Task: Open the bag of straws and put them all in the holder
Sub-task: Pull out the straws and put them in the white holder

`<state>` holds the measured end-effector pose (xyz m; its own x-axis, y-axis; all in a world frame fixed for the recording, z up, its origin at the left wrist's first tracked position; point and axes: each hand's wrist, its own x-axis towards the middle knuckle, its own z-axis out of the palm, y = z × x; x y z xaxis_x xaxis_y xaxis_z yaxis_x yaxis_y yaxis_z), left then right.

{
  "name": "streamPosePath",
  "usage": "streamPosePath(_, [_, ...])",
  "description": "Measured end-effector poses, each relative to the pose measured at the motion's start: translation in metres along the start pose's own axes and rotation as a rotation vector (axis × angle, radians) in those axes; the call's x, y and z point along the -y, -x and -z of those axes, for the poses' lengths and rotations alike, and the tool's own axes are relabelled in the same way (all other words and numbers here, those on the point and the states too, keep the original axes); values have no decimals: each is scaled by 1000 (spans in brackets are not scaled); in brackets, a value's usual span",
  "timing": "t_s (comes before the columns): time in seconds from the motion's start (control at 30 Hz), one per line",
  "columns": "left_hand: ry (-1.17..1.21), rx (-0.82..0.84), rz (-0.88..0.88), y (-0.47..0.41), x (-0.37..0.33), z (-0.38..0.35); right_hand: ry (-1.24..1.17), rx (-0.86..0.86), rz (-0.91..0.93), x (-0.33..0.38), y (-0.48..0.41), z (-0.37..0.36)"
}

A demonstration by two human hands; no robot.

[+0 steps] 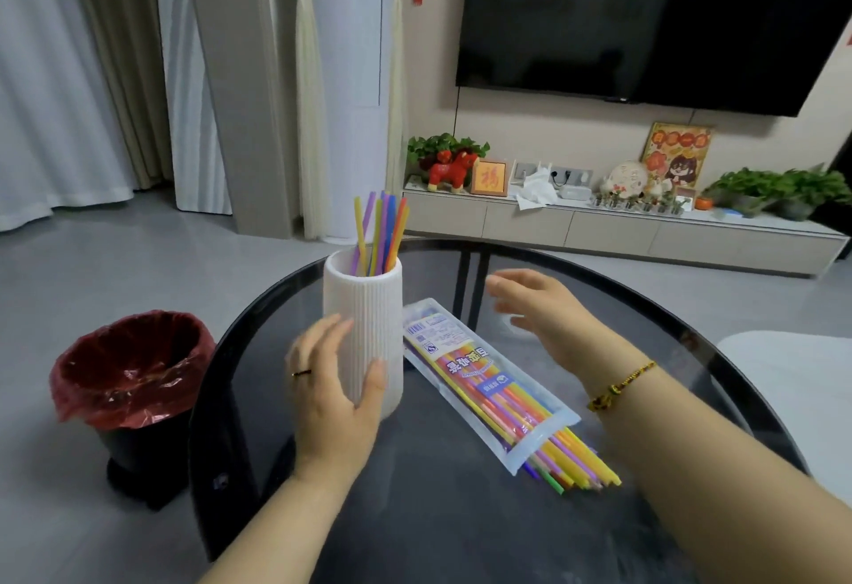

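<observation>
Round dark glass table, seen from the head camera.

- Ribbed white holder stands upright towards the table's left edge. A small bunch of coloured straws already stands in it, ends leaning well above the rim.
- Straw bag lies flat just beside the holder on its right, running diagonally from mid-table towards the near right edge. Its near end is open, and loose straw tips poke out of it onto the glass. Most of the pack looks to be still inside.
- Left hand holds the holder low down, thumb across the front and fingers round the left side, apparently steadying it.
- Right hand hovers above the table past the bag's sealed far end, fingers spread, holding nothing; slightly blurred.
- Red-lined waste bin on the floor left of the table.

Progress, as judged: bag opened, first batch delivered. Left to do: the bulk of the straws, probably several more handfuls, until the bag is empty.
</observation>
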<state>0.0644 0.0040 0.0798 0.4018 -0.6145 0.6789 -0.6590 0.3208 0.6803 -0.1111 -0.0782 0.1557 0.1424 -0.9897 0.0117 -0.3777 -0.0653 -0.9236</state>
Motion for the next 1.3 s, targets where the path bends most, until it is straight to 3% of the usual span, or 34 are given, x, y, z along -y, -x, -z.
streamPosePath(0.07, [-23,68,-102,23,-8,-10,26,-57,-80,-22,12,19])
streamPosePath(0.17, [-27,405,-90,49,-15,-30,96,-99,-203,-53,28,41])
streamPosePath(0.3, [-205,787,-43,76,-12,-62,206,-97,-345,-92,42,54])
streamPosePath(0.43, [-301,973,-5,87,-13,-86,292,-25,-417,-117,50,50])
streamPosePath(0.8, [-442,1046,-86,87,1,-105,621,66,-432,-131,25,32])
streamPosePath(1.13, [-451,1039,-75,87,2,-105,985,366,-363,-124,31,36])
streamPosePath(1.3, [-470,1055,-66,87,1,-107,959,445,-400,-126,52,56])
